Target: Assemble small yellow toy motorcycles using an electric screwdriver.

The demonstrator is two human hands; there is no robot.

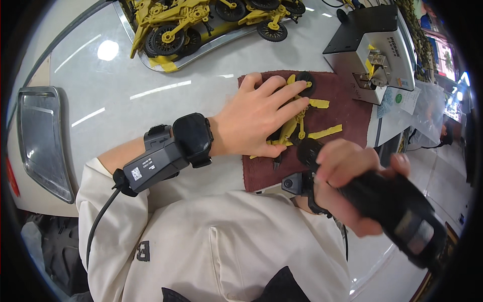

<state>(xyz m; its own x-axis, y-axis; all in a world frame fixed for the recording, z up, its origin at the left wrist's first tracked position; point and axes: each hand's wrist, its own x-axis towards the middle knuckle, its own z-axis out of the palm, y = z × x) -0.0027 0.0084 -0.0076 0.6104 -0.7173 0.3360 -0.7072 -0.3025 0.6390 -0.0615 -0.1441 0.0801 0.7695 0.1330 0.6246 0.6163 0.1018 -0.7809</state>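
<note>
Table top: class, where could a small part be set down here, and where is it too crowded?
Free: the white table between the empty metal tray, the tray of yellow toys and the cloth. Crowded: the cloth, under the left hand, yellow part and right hand.

Take the grey machine [375, 48] as your landmark. A white label [394, 52] sits on its sloped top. A round green sticker [398, 97] sits on the clear plastic bag [420, 108] just below its right end.

yellow plastic frame [294, 118] on rough maroon cloth [347, 108]; glossy white tabletop [151, 95]
</note>
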